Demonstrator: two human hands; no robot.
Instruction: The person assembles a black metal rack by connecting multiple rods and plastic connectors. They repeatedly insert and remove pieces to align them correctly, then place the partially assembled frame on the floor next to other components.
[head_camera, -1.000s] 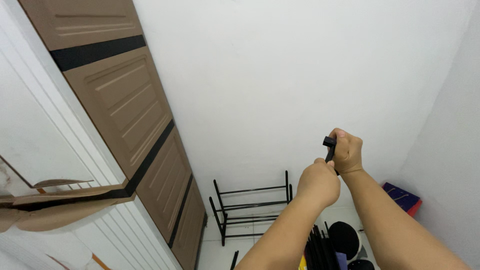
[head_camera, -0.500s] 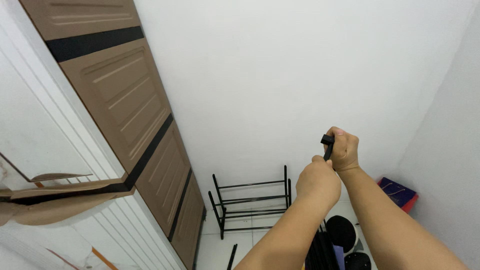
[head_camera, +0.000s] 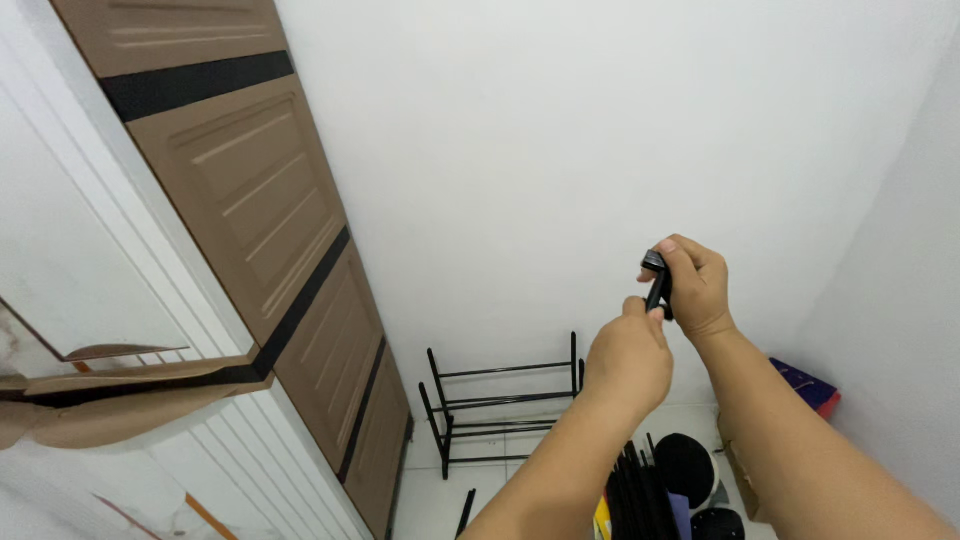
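Black rod (head_camera: 658, 287): our right hand (head_camera: 697, 288) grips it, left hand (head_camera: 628, 360) closed, pinching its lower end. We judge fitting under way; next needs steady alignment.

Both forearms rise from the bottom right of the frame toward its middle right. The right hand (head_camera: 695, 285) is highest, fingers curled shut. The left hand (head_camera: 628, 362), a loose fist, sits just below, thumb touching it.

Both hands (head_camera: 660, 320) slightly lower, nearer.
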